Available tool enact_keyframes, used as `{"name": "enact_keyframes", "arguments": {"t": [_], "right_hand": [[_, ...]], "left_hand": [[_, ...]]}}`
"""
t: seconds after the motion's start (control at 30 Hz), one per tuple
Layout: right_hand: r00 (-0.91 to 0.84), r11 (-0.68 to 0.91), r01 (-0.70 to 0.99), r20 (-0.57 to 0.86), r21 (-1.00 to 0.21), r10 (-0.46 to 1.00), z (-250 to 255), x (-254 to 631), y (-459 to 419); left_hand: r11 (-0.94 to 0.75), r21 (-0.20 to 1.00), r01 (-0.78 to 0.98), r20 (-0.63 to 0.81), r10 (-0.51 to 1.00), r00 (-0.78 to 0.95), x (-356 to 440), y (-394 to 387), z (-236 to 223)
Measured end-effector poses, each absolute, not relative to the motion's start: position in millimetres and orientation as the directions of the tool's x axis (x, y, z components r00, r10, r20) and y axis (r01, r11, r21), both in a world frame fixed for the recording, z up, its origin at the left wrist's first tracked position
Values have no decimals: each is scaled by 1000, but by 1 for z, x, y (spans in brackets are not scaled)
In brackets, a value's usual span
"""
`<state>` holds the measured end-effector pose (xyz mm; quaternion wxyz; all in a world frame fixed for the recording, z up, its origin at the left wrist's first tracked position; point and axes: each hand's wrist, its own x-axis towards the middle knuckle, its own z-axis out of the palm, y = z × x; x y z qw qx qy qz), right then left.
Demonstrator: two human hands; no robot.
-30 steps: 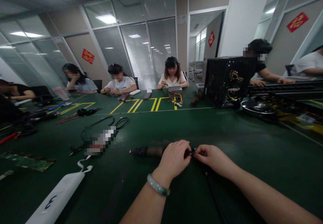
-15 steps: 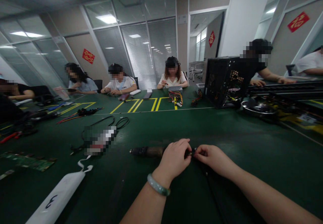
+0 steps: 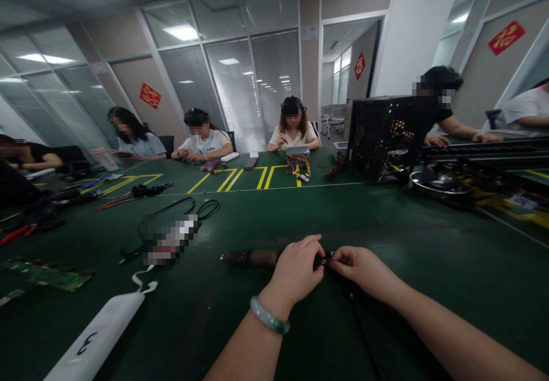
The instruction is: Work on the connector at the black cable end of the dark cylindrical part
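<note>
One slim cylindrical tool [image 3: 251, 258] lies on its side near the middle of the smooth green tabletop [image 3: 274, 215], its barrel dull brown, its ringed black tip narrowing toward the left. The left hand [image 3: 295, 266] arches over its right part, fingers bent around it; a glossy, pale green bracelet [image 3: 269, 314] circles that wrist. At the tool's right end, the right hand [image 3: 362, 266] pinches a small dark piece between thumb and fingertips, too hidden for me to identify. Below, a thin black cord [image 3: 362, 321] runs toward the near side. Near left sits a rounded white bar [image 3: 96, 335]; far right, a boxy black case [image 3: 377, 138] with punched holes beside a shiny metal bowl [image 3: 429, 187].
</note>
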<state>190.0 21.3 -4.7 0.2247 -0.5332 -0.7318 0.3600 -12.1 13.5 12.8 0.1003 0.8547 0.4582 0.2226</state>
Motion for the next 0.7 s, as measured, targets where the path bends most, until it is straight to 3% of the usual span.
{"name": "enact_keyframes", "arguments": {"t": [0.7], "right_hand": [[-343,188,622,-48,-760,938,-8,190,23]], "left_hand": [[-586,362,725,303,809,503,-12,14,13]]}}
